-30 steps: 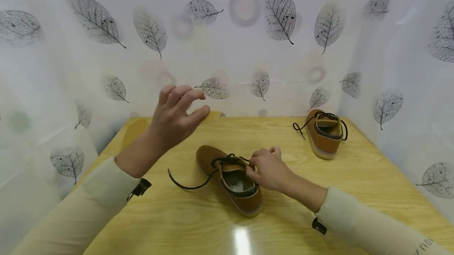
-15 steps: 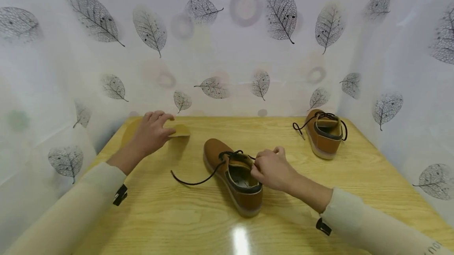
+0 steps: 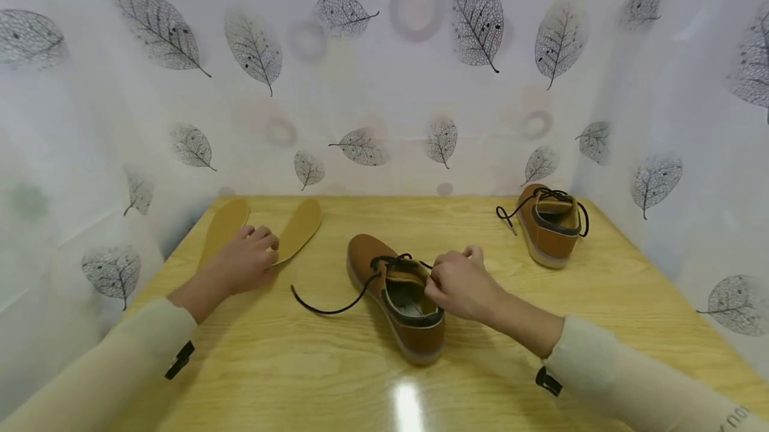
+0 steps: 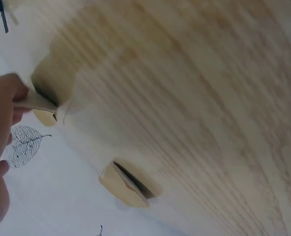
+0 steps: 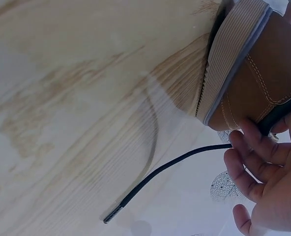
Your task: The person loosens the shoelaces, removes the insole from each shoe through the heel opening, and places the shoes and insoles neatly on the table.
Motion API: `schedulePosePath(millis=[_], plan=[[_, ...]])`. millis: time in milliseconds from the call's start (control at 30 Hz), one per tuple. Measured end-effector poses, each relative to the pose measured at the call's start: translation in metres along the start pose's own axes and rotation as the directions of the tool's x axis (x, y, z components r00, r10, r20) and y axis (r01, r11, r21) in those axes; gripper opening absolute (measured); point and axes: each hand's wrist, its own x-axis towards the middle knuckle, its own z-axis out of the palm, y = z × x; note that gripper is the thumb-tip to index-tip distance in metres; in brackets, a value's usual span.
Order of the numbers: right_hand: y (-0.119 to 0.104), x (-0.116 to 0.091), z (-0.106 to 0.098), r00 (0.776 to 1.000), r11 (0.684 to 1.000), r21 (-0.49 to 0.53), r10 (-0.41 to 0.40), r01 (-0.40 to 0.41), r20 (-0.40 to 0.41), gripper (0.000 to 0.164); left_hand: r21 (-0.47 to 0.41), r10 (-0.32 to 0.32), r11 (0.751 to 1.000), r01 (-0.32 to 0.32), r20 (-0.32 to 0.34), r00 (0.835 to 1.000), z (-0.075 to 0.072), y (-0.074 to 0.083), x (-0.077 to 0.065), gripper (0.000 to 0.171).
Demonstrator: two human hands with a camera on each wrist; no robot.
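My left hand (image 3: 237, 264) pinches the near end of a tan insole (image 3: 303, 224) at the left of the table, and its rounded far end points to the back. In the left wrist view, thumb and fingers hold the insole (image 4: 35, 102) by its edge. A second insole (image 3: 225, 225) lies just left of it, partly behind the hand. At the middle sits a brown shoe (image 3: 368, 255) with its heel toward me. My right hand (image 3: 462, 285) grips the right side of its opening. In the right wrist view, a black lace (image 5: 170, 163) trails from beside those fingers.
A matching brown shoe (image 3: 549, 238), its laces loose on top, stands at the back right of the wooden table (image 3: 510, 385). Another lace end (image 3: 327, 312) curves out left of the middle shoe. A leaf-printed curtain (image 3: 372, 85) hangs around the table's back and sides.
My left hand has come down and left with the insole, bringing it beside the other one. The middle shoe's toe has shifted slightly right, with the right hand still on it.
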Motion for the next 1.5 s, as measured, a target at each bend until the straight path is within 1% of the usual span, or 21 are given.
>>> schedulePosePath(millis=[33,67,100,133,200,300,467,533,600,667,700,800,900,967,1067,1133,1233,1367,1500], plan=[[0.000,0.000,0.000,1.000,1.000,-0.003,0.001,-0.001,0.001,0.040,0.056,0.024,0.998,-0.022,-0.031,0.999,0.001,0.001,0.001,0.017],[0.001,-0.001,0.000,1.000,1.000,-0.006,0.004,-0.004,0.004,0.040,0.105,0.038,0.994,-0.033,-0.045,0.998,0.001,0.002,0.001,0.019],[0.002,-0.001,0.000,1.000,1.000,-0.010,0.006,-0.006,0.005,0.040,0.144,0.039,0.989,-0.032,-0.044,0.998,0.002,0.003,0.001,0.021],[0.002,-0.001,-0.001,1.000,1.000,-0.012,0.010,-0.010,0.008,0.040,0.179,0.033,0.983,-0.026,-0.033,0.999,0.003,0.004,0.000,0.023],[0.005,-0.002,-0.003,1.000,1.000,-0.013,0.012,-0.012,0.011,0.039,0.216,0.000,0.976,-0.001,0.008,1.000,0.005,0.005,-0.002,0.023],[0.010,-0.004,-0.007,1.000,0.999,-0.032,0.011,-0.011,0.006,0.039,0.221,-0.065,0.974,0.048,0.069,0.996,0.007,0.005,-0.006,0.024],[0.024,-0.005,-0.013,0.999,0.997,-0.070,0.033,-0.033,-0.004,0.040,0.222,-0.148,0.968,0.120,0.113,0.982,0.007,0.001,-0.011,0.028],[0.029,-0.004,-0.014,0.999,0.996,-0.069,0.050,-0.050,0.000,0.037,0.207,-0.183,0.967,0.152,0.143,0.973,0.005,-0.001,-0.012,0.029],[0.031,-0.002,-0.014,0.998,0.996,-0.061,0.063,-0.062,0.003,0.033,0.185,-0.215,0.966,0.180,0.191,0.958,0.003,-0.003,-0.012,0.034],[0.032,-0.001,-0.012,0.998,0.996,-0.058,0.063,-0.064,-0.005,0.028,0.160,-0.233,0.967,0.200,0.228,0.945,0.002,-0.003,-0.012,0.041],[0.032,0.000,-0.011,0.998,0.997,-0.056,0.061,-0.062,-0.010,0.027,0.147,-0.238,0.967,0.207,0.236,0.942,0.002,-0.003,-0.011,0.044],[0.032,0.000,-0.009,0.998,0.996,-0.072,0.041,-0.044,-0.050,0.027,0.134,-0.236,0.968,0.212,0.210,0.949,0.005,0.000,-0.008,0.045],[0.031,0.001,-0.007,0.994,0.995,-0.098,0.008,-0.018,-0.109,0.028,0.102,-0.226,0.972,0.213,0.140,0.964,0.006,0.007,0.000,0.039],[0.031,0.000,-0.007,0.990,0.994,-0.113,-0.012,-0.004,-0.140,0.028,0.083,-0.210,0.976,0.202,0.092,0.973,0.005,0.012,0.006,0.038],[0.034,0.002,-0.013,0.986,0.993,-0.118,-0.023,0.004,-0.167,0.027,0.061,-0.175,0.983,0.173,0.029,0.984,0.003,0.017,0.013,0.041],[0.039,0.004,-0.021,0.984,0.993,-0.121,-0.025,0.003,-0.179,0.026,0.059,-0.159,0.986,0.159,0.004,0.987,0.003,0.020,0.015,0.043],[0.051,0.007,-0.036,0.981,0.992,-0.124,0.000,-0.024,-0.194,0.025,0.050,-0.163,0.985,0.163,-0.005,0.987,0.001,0.021,0.017,0.048],[0.077,0.006,-0.061,0.972,0.989,-0.103,0.085,-0.109,-0.220,0.023,0.025,-0.175,0.984,0.175,-0.010,0.984,-0.001,0.020,0.015,0.056],[0.106,0.003,-0.090,0.941,0.976,-0.094,0.159,-0.195,-0.299,0.021,0.000,-0.192,0.981,0.192,0.008,0.981,0.000,0.018,0.012,0.060]])
